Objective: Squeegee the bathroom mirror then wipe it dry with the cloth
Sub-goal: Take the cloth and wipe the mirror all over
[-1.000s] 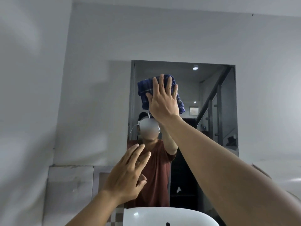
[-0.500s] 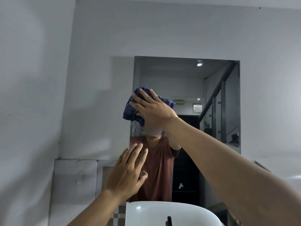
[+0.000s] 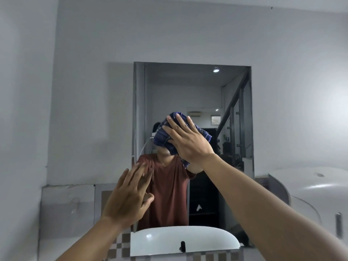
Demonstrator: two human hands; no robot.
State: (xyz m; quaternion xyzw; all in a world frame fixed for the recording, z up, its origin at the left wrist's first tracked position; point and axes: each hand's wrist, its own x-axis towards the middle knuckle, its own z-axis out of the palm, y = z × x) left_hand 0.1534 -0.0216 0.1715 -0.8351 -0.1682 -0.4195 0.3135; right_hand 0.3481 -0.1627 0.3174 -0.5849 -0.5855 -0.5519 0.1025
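Note:
The rectangular bathroom mirror [image 3: 188, 87] hangs on the white wall straight ahead. A bunched blue checked cloth [image 3: 162, 138] lies flat against the middle of the glass, pressed there by my right hand [image 3: 186, 140] with fingers spread over it. Lower left, my left hand [image 3: 130, 198] rests with open fingers by the mirror's lower left edge, holding nothing. No squeegee is in view. The mirror reflects a person in a red-brown shirt.
A white basin [image 3: 169, 240] with a black tap sits below the mirror over checked tiles. A white rounded fixture [image 3: 308, 187] stands at the right. Grey wall panels [image 3: 67, 208] run along the lower left.
My right hand has swept the cloth from the mirror's upper left down and rightward to the middle. The left hand stays near the lower left edge. The view shifted so more wall shows above.

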